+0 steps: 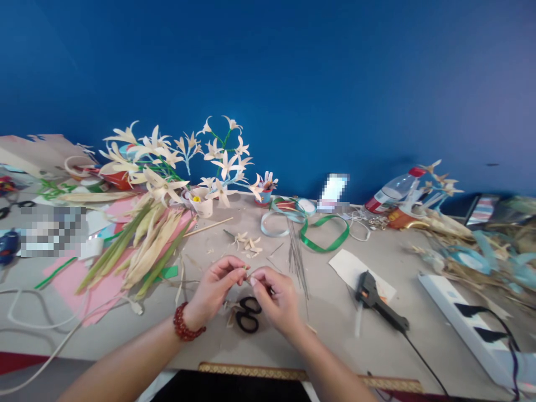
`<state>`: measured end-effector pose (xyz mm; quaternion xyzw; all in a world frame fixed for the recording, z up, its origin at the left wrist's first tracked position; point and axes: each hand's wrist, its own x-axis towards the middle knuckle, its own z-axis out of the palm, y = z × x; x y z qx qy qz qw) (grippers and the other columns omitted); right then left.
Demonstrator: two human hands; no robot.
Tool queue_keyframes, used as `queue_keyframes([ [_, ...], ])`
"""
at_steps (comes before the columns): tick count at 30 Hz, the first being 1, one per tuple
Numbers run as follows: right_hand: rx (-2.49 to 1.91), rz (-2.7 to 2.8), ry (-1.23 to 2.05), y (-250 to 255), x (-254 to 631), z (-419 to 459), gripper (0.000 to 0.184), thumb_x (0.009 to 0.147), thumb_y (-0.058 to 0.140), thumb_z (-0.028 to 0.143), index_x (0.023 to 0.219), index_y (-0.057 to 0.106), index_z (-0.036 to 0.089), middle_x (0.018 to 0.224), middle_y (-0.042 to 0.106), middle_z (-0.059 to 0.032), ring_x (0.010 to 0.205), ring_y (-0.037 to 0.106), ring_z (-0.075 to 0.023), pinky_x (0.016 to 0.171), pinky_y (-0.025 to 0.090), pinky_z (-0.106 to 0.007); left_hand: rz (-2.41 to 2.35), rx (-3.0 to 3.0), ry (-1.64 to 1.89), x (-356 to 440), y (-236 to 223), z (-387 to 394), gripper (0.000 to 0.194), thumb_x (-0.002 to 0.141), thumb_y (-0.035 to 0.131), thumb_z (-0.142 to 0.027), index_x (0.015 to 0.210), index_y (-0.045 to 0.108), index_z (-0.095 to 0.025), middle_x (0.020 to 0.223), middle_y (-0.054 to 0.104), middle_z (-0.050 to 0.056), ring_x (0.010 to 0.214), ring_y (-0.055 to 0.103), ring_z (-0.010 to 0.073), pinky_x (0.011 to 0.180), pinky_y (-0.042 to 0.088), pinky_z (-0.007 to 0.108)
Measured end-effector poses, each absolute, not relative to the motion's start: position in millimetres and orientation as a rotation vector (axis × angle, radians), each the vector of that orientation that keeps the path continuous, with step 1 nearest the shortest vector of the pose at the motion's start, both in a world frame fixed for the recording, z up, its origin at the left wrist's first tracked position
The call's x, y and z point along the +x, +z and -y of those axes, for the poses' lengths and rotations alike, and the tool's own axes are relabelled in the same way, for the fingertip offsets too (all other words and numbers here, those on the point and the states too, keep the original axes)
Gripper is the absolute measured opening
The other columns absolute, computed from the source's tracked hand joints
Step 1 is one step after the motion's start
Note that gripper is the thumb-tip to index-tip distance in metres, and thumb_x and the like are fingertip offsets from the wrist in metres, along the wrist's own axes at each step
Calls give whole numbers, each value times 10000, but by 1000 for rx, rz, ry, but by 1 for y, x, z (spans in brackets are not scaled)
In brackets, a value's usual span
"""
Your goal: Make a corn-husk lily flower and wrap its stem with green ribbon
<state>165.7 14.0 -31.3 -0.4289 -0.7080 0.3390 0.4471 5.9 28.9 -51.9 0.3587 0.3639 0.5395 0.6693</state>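
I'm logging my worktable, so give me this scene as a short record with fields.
left hand: fingertips pinched on a thin piece, too small to identify
right hand: fingertips on the same piece
between forearms: black-handled scissors
left side: husk leaves, partly over pink paper
right side: glue gun, power strip
behind hands: green ribbon, pale flowers

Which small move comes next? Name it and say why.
Probably a gentle twist by the right hand while the left hand holds steady: both pinch at a small piece, too tiny to identify, and the scissors lie unheld nearby.
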Motion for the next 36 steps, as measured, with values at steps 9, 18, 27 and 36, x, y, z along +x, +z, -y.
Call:
queue_keyframes([
  [9, -1024, 1760, 879, -37, 163, -14, 168, 942, 452, 255, 838, 574, 205, 665, 564, 10, 549, 478, -120, 546, 381, -225, -813, 727, 1264, 9, -55, -29, 143, 692, 804, -251, 781, 723, -176, 696, 659, -8, 628, 544, 97, 670, 456, 229],
  [18, -1009, 1576, 1095, -55, 154, -13, 197, 957, 504, 330, 820, 543, 195, 587, 550, 37, 501, 482, -92, 506, 376, -200, -844, 945, 1378, 12, -57, -24, 90, 782, 727, -261, 820, 777, -197, 897, 625, 34, 893, 581, 157, 824, 478, 264],
  [27, -806, 1150, 1639, -60, 150, -16, 324, 870, 654, 423, 796, 414, 217, 516, 645, 44, 347, 398, -41, 362, 298, -127, -707, 886, 1174, 7, -53, -25, 116, 784, 724, -298, 811, 781, -200, 985, 605, 56, 850, 605, 170, 694, 534, 271],
  [36, -805, 1114, 1692, -63, 146, -13, 377, 839, 682, 445, 819, 364, 243, 541, 674, 48, 320, 457, -65, 334, 366, -141, -585, 907, 1015, 5, -50, -21, 199, 839, 648, -338, 790, 704, -154, 1040, 529, 54, 519, 567, 82, 438, 521, 268],
])
